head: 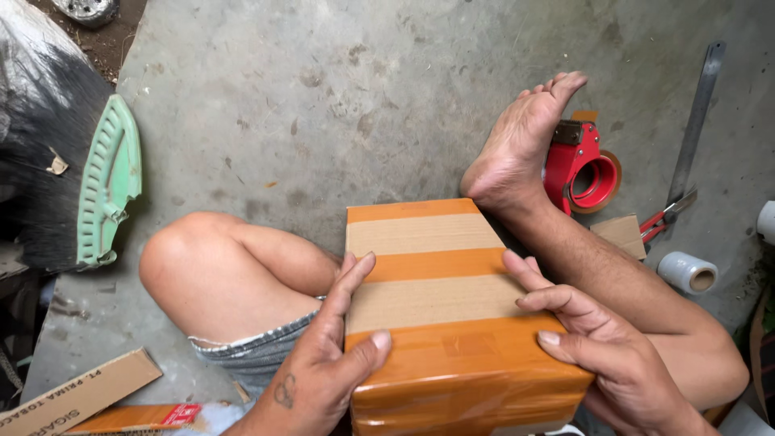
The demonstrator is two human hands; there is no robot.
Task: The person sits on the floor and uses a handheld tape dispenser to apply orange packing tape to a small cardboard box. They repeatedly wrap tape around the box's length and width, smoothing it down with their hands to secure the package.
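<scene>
Gripping glossy orange-taped cardboard box [440, 323], left hand [323, 371], right hand [601, 347].

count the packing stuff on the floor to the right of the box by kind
tape dispenser, red: 1
scissors, red handles: 1
clear film roll: 1
metal ruler: 1
cardboard scrap: 1
total: 5
Both hands, left hand and right hand, rest on the taped box.
</scene>
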